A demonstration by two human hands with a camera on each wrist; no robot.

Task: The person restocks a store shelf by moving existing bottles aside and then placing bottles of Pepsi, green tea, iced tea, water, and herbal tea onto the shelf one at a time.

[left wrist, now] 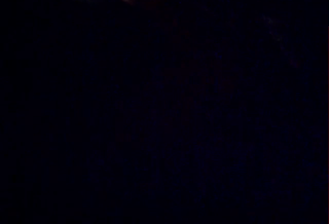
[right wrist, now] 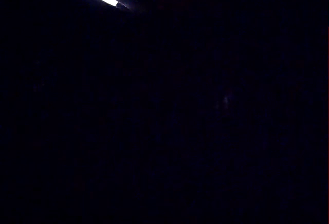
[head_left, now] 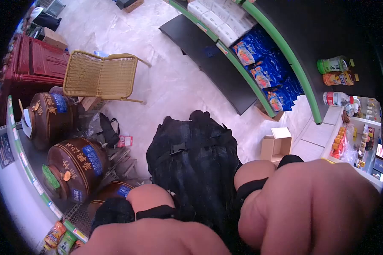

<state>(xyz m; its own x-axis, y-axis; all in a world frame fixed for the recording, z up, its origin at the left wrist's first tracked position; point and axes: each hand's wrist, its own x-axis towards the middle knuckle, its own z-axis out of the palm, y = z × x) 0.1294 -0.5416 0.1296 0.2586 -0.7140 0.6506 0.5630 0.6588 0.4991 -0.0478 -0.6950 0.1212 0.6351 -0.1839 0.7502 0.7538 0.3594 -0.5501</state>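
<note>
- A big black cloth thing with a strap and a plastic buckle (head_left: 191,161) is in the middle of the head view, in front of the person. I cannot tell if it is a bag or clothes.
- The left hand (head_left: 153,236) is big and close at the bottom, and the right hand (head_left: 308,212) is at the bottom right. The edge cuts both off, so I cannot tell how far open they are or if they hold anything.
- Black bands (head_left: 253,189) go round the wrists.
- Both wrist views are nearly all dark.
- To the left are round brown jars with blue labels (head_left: 74,163).
- Past them is a yellow woven chair (head_left: 100,76), near a dark red cabinet (head_left: 40,61).
- To the right is an open cardboard box (head_left: 274,146).
- Above it, shiny blue bags (head_left: 266,76) sit beside white packs (head_left: 219,23) on a green-edged shelf (head_left: 281,38).
</note>
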